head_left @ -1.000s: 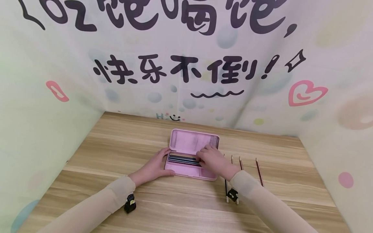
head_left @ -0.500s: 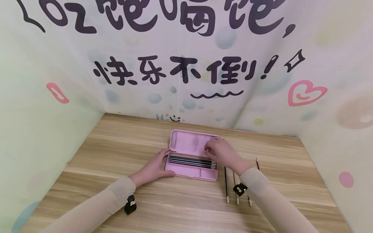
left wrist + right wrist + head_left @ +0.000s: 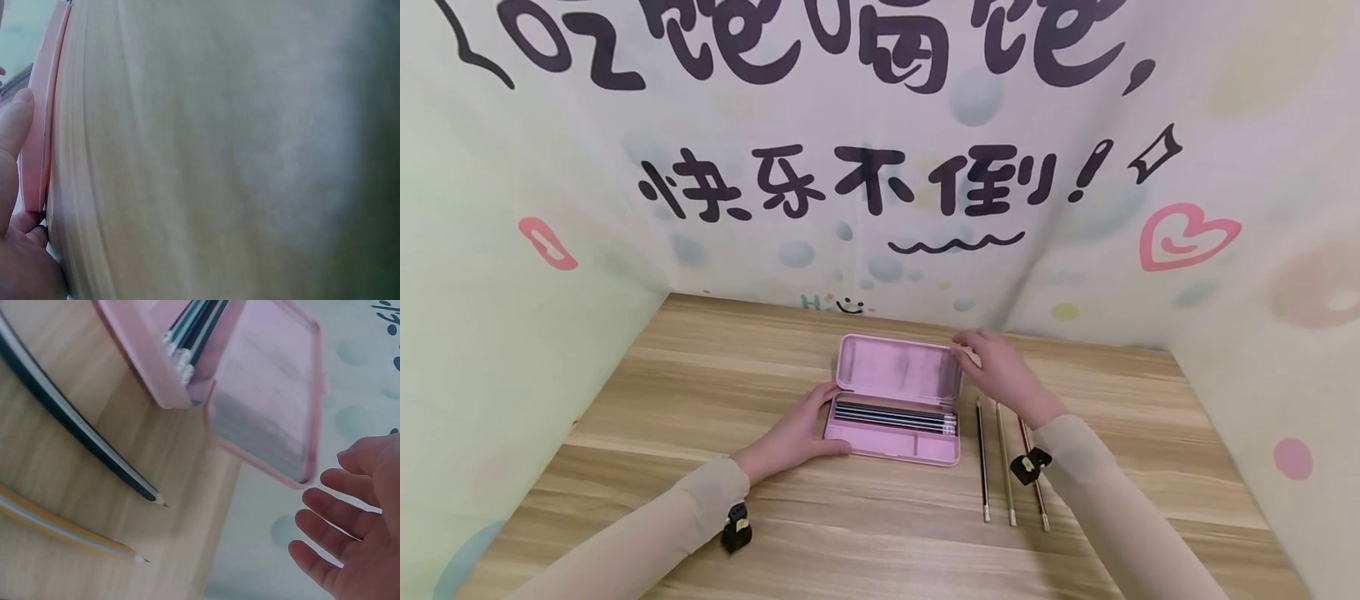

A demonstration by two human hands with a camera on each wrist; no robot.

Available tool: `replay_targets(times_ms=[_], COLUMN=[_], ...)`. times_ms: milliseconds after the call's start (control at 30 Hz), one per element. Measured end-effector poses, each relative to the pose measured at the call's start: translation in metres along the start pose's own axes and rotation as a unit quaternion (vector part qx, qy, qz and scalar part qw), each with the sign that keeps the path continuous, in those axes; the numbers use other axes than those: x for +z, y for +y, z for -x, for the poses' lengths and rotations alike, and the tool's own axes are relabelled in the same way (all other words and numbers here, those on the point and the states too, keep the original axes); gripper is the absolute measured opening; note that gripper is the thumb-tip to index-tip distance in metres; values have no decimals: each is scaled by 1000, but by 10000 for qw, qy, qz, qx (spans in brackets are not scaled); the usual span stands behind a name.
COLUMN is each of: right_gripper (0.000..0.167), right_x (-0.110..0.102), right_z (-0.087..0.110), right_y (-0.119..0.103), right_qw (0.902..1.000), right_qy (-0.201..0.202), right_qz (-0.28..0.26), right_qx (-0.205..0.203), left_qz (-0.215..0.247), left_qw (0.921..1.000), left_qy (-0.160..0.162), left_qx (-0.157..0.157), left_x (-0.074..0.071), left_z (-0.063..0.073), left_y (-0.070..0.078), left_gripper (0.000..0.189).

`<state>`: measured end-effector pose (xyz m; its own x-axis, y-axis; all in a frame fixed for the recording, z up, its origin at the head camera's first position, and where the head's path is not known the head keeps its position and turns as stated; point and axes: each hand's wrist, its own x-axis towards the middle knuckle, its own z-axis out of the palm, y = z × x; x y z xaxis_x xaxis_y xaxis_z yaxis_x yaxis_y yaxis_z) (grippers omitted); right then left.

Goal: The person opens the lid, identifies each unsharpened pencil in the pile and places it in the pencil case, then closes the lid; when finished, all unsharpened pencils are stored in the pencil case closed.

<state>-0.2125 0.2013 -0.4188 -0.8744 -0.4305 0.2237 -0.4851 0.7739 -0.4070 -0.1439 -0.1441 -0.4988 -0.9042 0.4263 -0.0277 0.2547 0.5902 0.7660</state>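
A pink pencil case lies with its lid raised at the back. Several dark pencils with white eraser ends lie side by side in its rear compartment. My left hand holds the case's left end, thumb at the front corner and fingers at the back; the left wrist view shows the thumb on its pink wall. Beside the lid's right edge is my right hand, fingers spread and slightly bent, holding nothing. In the right wrist view that hand stands apart from the lid's corner.
On the wooden table right of the case lie a black pencil, a yellow pencil and a reddish pencil, points away from me. My right forearm partly covers the reddish one. A printed cloth wall stands behind the table.
My right hand has lifted from over the pencils in the case and moved right and back to the lid's right edge, uncovering their eraser ends. My left hand stays put.
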Motion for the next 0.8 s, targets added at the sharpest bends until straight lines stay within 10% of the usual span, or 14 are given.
replay_targets(times_ms=[800], right_gripper=[16], right_x=[-5], right_z=[15], right_y=[-8], right_qw=[9993], right_qy=[60], right_qz=[-154], right_qx=[-349], left_qz=[131], left_qw=[9999], left_qy=[9], left_qx=[61], left_x=[1], left_z=[0], left_y=[-2], left_gripper=[122])
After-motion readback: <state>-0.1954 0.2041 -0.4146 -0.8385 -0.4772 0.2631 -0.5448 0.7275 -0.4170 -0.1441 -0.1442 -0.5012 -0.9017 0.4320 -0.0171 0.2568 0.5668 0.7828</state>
